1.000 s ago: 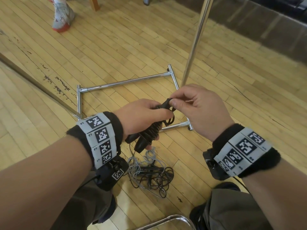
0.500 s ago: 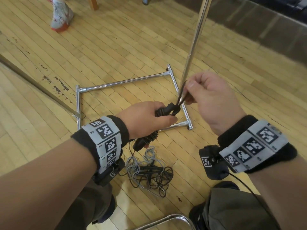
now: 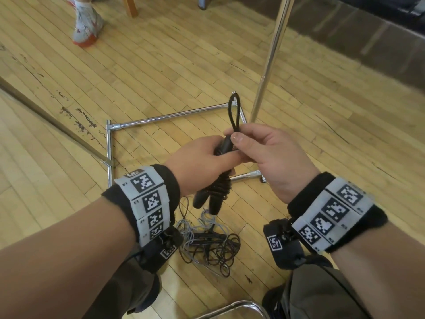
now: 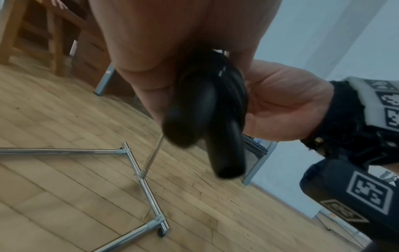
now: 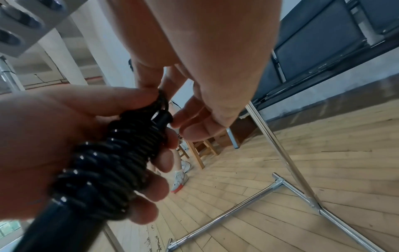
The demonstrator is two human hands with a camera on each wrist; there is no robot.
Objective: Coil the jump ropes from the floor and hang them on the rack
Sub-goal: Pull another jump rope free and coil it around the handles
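My left hand [image 3: 202, 162] grips a black jump rope [image 3: 220, 187] whose cord is wound in tight turns around its two handles [image 4: 207, 119]; the wound cord [image 5: 103, 163] fills that fist. My right hand [image 3: 264, 148] pinches the cord just above the handles' tops, and a short loop of cord [image 3: 234, 113] sticks up from that pinch. More jump ropes [image 3: 209, 245], grey and dark, lie tangled on the wooden floor below my hands. The chrome rack's base [image 3: 172, 116] and its upright pole [image 3: 269, 58] stand just beyond.
Another person's foot in a white and red shoe [image 3: 86, 26] stands at the far left, near a wooden chair leg [image 3: 130, 5]. A chrome tube [image 3: 232, 307] curves in at the bottom edge. A dark floor strip [image 3: 53, 118] runs diagonally on the left.
My right hand pulled the cord up and away from the handles, then came back down beside the left hand; a short loop of cord now stands above the pinch.
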